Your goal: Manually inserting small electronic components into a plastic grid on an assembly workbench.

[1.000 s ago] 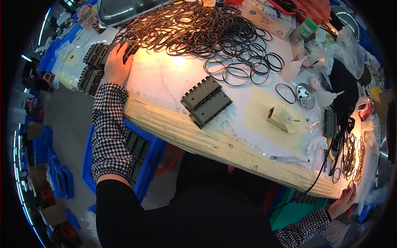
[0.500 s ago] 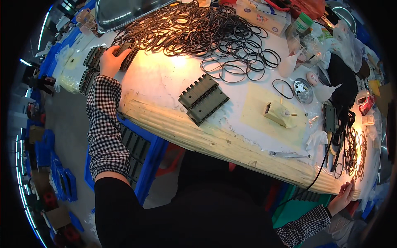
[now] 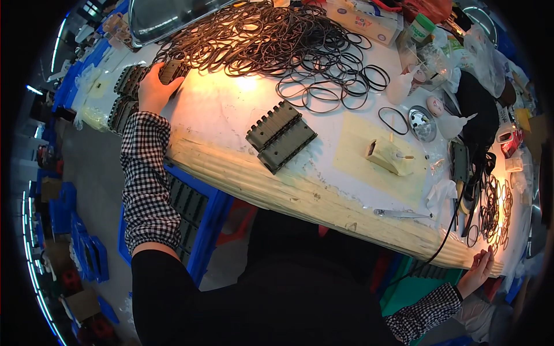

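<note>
At the table's far left my left hand [image 3: 153,92] is closed around a dark olive, ribbed plastic block [image 3: 172,70], thumb on its near side. More such blocks [image 3: 122,109] stand beside that hand, partly hidden by it. By the right front edge, my right hand [image 3: 478,271] has its fingertips pressed together. Whatever they may hold is too small to make out. Thin dark rubber rings [image 3: 490,213] lie just beyond those fingertips. Two olive blocks [image 3: 281,135] rest side by side in the middle of the table.
A big heap of dark rubber rings [image 3: 271,40] covers the far side. A beige block [image 3: 389,157], tweezers [image 3: 401,214] and a round metal dish [image 3: 422,123] lie to the right. Below the left edge stands a blue crate [image 3: 210,225] of olive parts. A black cable [image 3: 447,239] hangs over the edge.
My left thumb has shifted slightly down along the ribbed block. The whole view has drifted a little, while my right hand stays nearly in place.
</note>
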Action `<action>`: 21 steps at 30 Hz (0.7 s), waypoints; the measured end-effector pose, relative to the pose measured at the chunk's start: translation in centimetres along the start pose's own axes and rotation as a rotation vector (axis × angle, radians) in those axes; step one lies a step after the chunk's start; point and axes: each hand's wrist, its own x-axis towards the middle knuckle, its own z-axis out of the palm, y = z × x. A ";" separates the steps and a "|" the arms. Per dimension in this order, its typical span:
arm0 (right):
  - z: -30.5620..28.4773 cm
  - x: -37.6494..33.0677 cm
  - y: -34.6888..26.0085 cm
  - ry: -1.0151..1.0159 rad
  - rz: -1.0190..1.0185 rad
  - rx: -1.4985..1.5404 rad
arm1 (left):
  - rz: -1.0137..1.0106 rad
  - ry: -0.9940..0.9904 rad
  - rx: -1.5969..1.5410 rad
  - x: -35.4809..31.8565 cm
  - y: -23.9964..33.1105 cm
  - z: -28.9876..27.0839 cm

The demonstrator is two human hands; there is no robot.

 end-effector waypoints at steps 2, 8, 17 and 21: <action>0.0 0.0 0.2 -0.007 -0.001 0.001 | 0.002 -0.016 -0.016 0.1 -0.4 0.0; 0.0 0.0 0.7 -0.003 0.005 0.003 | -0.029 0.003 -0.113 1.0 -2.3 -0.4; 0.0 -0.3 0.7 -0.013 0.011 0.000 | -0.101 -0.080 -0.287 1.9 -3.2 -0.5; 0.3 -0.5 0.6 0.010 0.017 -0.004 | -0.118 -0.173 -0.339 2.8 -4.2 -0.7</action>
